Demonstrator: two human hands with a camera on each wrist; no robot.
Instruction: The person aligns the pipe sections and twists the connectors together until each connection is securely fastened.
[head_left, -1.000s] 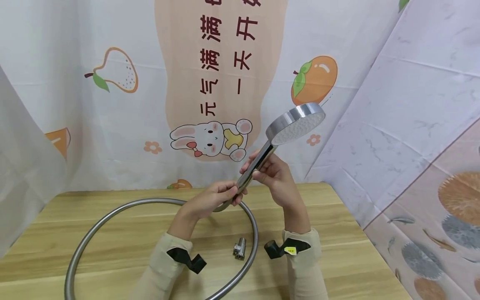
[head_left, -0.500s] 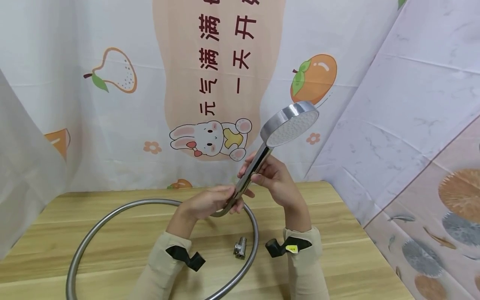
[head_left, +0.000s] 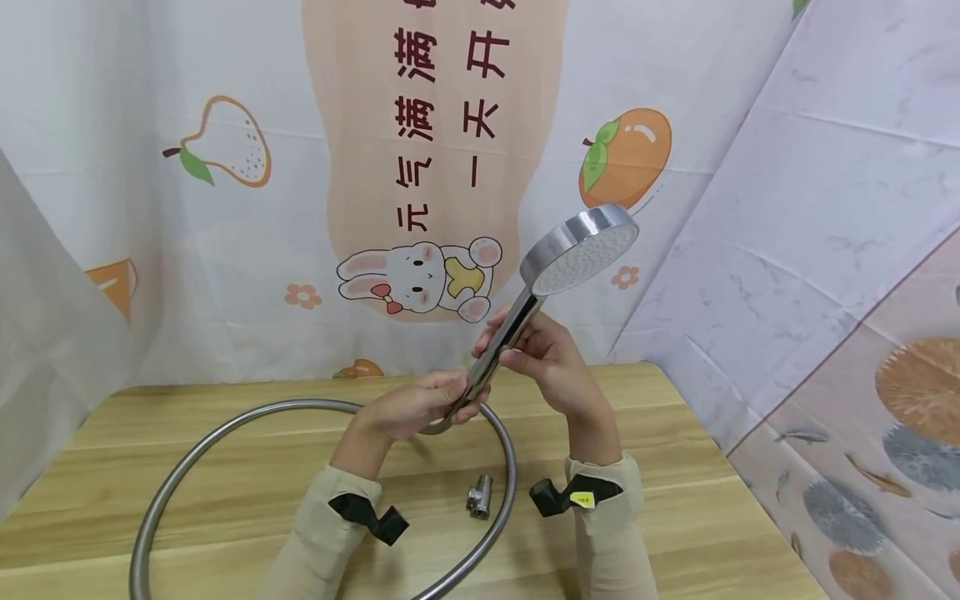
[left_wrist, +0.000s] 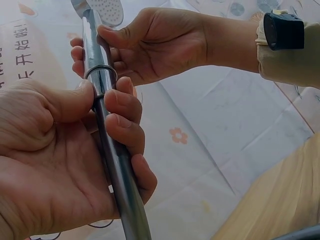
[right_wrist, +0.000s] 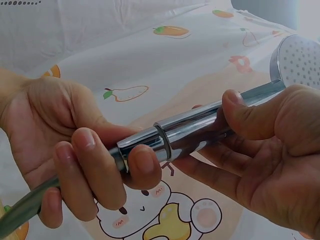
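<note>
A chrome hand shower (head_left: 581, 250) is held up above the table, tilted with its round spray face toward the upper right. My right hand (head_left: 558, 367) grips its handle between thumb and fingers. Lower down, my left hand (head_left: 408, 408) pinches the chrome hose nut (right_wrist: 140, 137) at the handle's base with curled fingers. In the right wrist view the nut meets the handle end, a thin dark seam showing between them. The grey metal shower hose (left_wrist: 122, 175) runs down through the left palm in the left wrist view.
The hose (head_left: 512, 467) loops widely over the wooden table (head_left: 697, 517). Inside the loop lies a small chrome valve-like fitting (head_left: 478, 497), between the forearms. A printed fabric backdrop (head_left: 240, 317) hangs behind the table, with more fabric at both sides.
The hand shower has shifted slightly left. My left fingers loosened and spread half a second ago and are now curled round the hose nut again. My right hand keeps its grip.
</note>
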